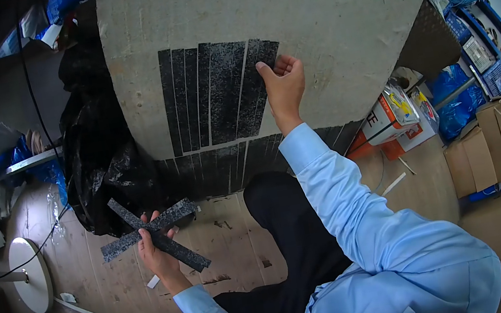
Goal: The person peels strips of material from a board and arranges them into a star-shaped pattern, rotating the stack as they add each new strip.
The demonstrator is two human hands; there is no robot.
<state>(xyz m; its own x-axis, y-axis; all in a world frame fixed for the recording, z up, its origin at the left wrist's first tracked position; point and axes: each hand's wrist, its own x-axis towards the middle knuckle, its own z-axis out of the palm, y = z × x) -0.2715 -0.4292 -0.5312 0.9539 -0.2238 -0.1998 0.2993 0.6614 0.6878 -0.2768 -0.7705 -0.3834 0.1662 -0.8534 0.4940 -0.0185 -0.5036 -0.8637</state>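
Note:
Two dark speckled strips [181, 251] cross in an X in my left hand [161, 260]. The thumb lies over the crossing and the fingers are behind it. My right hand [287, 90] is at the upper right of a row of similar dark strips [226, 88] on the face of a large grey block [333, 19]. Its thumb rests on the rightmost strip [254, 84], with the other fingers curled at that strip's edge. Narrow pale gaps separate some strips in the row. More dark strips [220, 171] cover the block's lower part.
A black plastic bag [92, 129] slumps left of the block. On the wooden floor [233, 251] lie offcuts and a round white base [30, 275]. At right stand a white and orange box [382, 116], cardboard boxes [485, 149] and a cluttered blue shelf [485, 47].

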